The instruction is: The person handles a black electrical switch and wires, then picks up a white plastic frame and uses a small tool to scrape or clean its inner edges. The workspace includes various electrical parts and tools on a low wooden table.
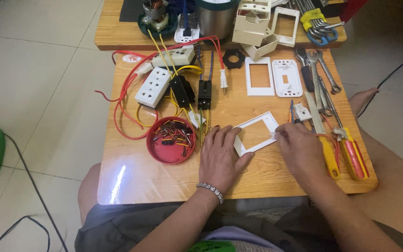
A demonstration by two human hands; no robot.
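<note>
At the front of the small wooden desk (267, 175), a white rectangular plastic switch frame (256, 133) lies flat. Left hand (220, 156) rests spread, palm down, pinning the frame's left edge. Right hand (300, 150) pinches the frame's right corner, possibly with a small white bit between fingertips; view too small to tell. Round red dish of wire scraps (171, 139) just left. Yellow-handled and red-handled screwdrivers (346, 154) just right.
</note>
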